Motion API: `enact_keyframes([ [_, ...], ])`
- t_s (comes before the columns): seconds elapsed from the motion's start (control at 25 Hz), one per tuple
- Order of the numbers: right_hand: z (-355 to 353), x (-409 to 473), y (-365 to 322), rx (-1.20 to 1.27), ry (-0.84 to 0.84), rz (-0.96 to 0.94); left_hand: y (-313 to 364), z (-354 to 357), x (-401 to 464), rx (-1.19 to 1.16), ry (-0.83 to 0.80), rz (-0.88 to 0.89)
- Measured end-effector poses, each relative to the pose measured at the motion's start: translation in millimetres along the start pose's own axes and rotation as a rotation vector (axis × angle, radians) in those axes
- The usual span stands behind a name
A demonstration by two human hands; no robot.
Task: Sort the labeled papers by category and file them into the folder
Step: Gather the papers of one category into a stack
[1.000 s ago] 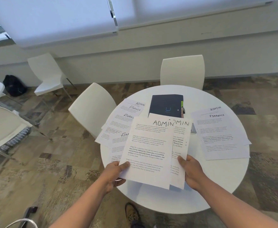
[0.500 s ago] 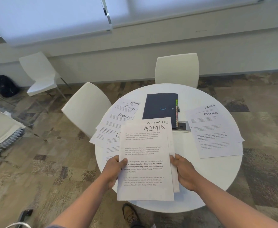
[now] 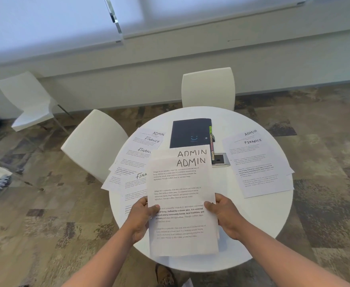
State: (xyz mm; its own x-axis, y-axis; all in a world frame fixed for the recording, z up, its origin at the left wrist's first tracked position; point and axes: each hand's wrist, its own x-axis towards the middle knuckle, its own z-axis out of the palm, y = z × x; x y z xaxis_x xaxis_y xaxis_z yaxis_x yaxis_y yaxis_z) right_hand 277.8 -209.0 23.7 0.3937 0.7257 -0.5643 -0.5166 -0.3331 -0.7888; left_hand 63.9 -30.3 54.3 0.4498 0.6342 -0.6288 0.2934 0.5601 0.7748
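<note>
A: Papers first, left to right, taking the dark folder (image 3: 191, 133) as the landmark. What lies to its left?

B: A fanned spread of sheets (image 3: 132, 162) on the white round table (image 3: 263, 224), left of the folder and nearer the person. The top corner reads ADMIN, then FINANCE on the sheets below it; one label is cut off by what is held in front.

A: And in the middle?

B: Two ADMIN sheets (image 3: 180, 195), one laid over the other with the lower sheet's label showing just above the upper one's. They are held between both hands, directly on the near side of the folder, their top edge overlapping its near edge in this view. The left hand (image 3: 142, 217) pinches the left margin, thumb on the printed face; the right hand (image 3: 223, 214) pinches the right margin the same way.

A: Which way does the long axis run?

B: From the person toward the folder, so filing means a push straight ahead. Both hands sit about level; neither looks nearer to me. The folder lies closed, coloured tabs along its right edge, so I judge it must be opened first.

A: Right of the folder?

B: A second small pile (image 3: 259, 162), ADMIN peeking out above a FINANCE sheet, still unsorted.
</note>
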Motion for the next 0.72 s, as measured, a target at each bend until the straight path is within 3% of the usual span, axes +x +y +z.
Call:
enact_keyframes([
  [0.4, 23, 11, -15, -0.024, 0.07, -0.013, 21, -11, 30, 0.015, -0.084, 0.034],
  [0.72, 42, 17, -18, -0.066, 0.238, 0.021, 33, -28, 71, 0.051, -0.197, -0.006],
])
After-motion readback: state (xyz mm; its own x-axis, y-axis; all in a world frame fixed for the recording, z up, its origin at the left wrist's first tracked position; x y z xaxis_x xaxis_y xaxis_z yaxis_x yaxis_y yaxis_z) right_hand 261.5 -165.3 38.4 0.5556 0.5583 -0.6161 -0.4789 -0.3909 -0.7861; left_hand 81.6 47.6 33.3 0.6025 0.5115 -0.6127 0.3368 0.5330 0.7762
